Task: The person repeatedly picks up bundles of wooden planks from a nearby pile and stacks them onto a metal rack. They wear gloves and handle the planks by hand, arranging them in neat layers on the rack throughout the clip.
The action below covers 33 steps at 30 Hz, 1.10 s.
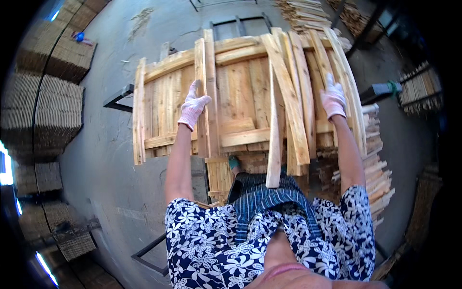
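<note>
My left hand, in a pale work glove, grips a wooden plank at its left edge, with the thumb across its face. A second upright plank stands close beside it. My right hand, gloved too, has its fingers stretched out over the planks on the right; whether it touches one is hard to tell. Under both hands lies a panel of pale boards with crosswise strips. Several loose planks lie slanted over its right part, and one narrow plank juts toward my apron.
Dark metal frame bars stick out at the left and right of the panel. Loose wood pieces are piled at the right. Tall stacks of boards line the left side. More wood strips lie at the far right.
</note>
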Each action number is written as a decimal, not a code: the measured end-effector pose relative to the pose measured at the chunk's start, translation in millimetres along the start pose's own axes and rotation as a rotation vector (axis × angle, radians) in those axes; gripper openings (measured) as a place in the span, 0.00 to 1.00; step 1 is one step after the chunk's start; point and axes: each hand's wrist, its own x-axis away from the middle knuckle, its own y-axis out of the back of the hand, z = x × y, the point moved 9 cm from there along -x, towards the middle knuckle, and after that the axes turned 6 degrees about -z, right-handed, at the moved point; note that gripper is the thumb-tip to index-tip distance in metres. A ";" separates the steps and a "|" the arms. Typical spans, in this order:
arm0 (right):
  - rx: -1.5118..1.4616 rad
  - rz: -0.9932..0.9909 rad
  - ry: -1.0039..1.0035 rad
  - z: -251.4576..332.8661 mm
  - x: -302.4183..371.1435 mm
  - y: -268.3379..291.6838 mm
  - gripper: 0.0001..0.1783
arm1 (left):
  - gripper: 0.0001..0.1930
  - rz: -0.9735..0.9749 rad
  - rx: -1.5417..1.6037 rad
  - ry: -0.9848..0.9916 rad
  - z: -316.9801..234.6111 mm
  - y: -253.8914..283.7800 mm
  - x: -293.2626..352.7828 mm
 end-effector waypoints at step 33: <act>-0.280 0.017 0.238 108.4 56.2 53.4 0.39 | 0.37 -0.026 -0.203 -0.139 -38.7 1.2 32.6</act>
